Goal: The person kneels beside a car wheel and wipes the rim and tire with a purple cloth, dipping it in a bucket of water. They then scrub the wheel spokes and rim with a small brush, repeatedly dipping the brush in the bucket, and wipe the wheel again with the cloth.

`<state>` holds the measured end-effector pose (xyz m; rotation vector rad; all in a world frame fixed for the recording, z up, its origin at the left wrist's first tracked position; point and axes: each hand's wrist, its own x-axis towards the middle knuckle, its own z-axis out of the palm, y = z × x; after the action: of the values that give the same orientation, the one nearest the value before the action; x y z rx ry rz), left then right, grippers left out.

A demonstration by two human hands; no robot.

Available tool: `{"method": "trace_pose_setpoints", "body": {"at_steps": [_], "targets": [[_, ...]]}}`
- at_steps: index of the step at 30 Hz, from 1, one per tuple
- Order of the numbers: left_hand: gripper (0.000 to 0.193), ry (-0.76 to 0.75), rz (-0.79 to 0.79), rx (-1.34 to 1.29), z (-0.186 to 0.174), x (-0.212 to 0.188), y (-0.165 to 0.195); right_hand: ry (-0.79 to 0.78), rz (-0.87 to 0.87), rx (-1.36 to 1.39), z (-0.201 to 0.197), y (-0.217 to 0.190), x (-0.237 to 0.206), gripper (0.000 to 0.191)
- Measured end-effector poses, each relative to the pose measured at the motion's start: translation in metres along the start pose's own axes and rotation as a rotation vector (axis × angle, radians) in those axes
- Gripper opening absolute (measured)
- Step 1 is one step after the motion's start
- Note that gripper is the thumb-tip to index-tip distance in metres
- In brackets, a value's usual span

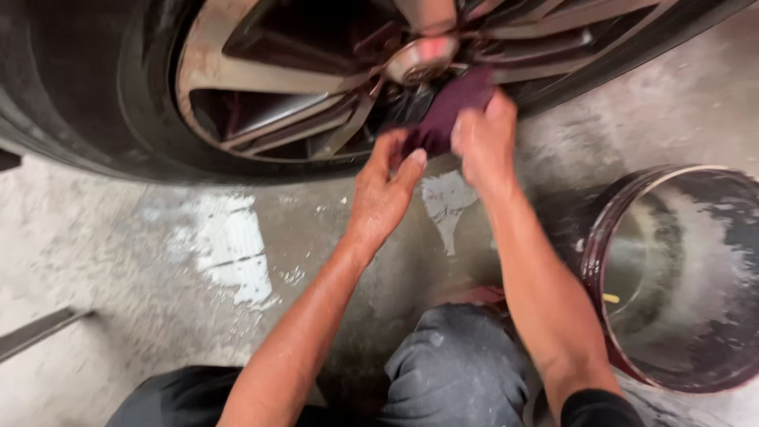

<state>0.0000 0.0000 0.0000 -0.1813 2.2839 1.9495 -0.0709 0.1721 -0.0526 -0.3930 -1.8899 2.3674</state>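
A car wheel fills the top of the view, with a black tyre (87, 103) and silver alloy spokes (277, 83) around a round hub cap (419, 57). My right hand (484, 142) grips a dark maroon cloth (452, 103) and holds it against the lower spokes just under the hub. My left hand (383, 194) reaches up beside it, fingers pinching the cloth's lower edge. Both forearms are wet. The image is blurred around the hands.
A dark round bucket (601, 229) with sudsy water stands on the right, close to my right forearm. The concrete floor (118, 269) is wet, with patches of white foam (233, 245). My knees in grey trousers (455, 368) are at the bottom.
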Motion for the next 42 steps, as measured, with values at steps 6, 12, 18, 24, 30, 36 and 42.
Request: {"method": "trace_pose_setpoints", "body": {"at_steps": [6, 12, 18, 24, 30, 36, 42], "targets": [[0.067, -0.151, -0.399, -0.406, 0.027, 0.001, -0.042, -0.226, 0.14, 0.362, -0.005, -0.064, -0.081, 0.023], [0.077, -0.419, -0.519, -1.041, 0.019, 0.002, -0.022, -0.31, 0.129, 0.223, -0.002, -0.087, -0.113, 0.011], [0.029, -0.368, -0.456, -0.777, 0.026, 0.0, -0.03, -0.084, 0.376, -0.22, -0.035, -0.045, -0.106, 0.008], [0.011, -0.01, -0.34, -0.887, 0.058, -0.002, -0.07, -0.04, 0.604, 0.155, -0.048, 0.002, -0.119, 0.017], [0.013, 0.135, -0.327, -0.835, 0.05, -0.007, -0.082, -0.187, 0.523, 0.245, -0.006, 0.017, -0.119, 0.032], [0.029, 0.193, 0.007, -0.884, 0.013, 0.007, -0.068, -0.335, -0.056, -0.026, 0.039, 0.026, -0.094, 0.013], [0.055, 0.35, -0.205, -0.758, -0.04, 0.021, -0.07, 0.003, -0.529, -0.578, 0.093, 0.065, -0.013, 0.04]]}}
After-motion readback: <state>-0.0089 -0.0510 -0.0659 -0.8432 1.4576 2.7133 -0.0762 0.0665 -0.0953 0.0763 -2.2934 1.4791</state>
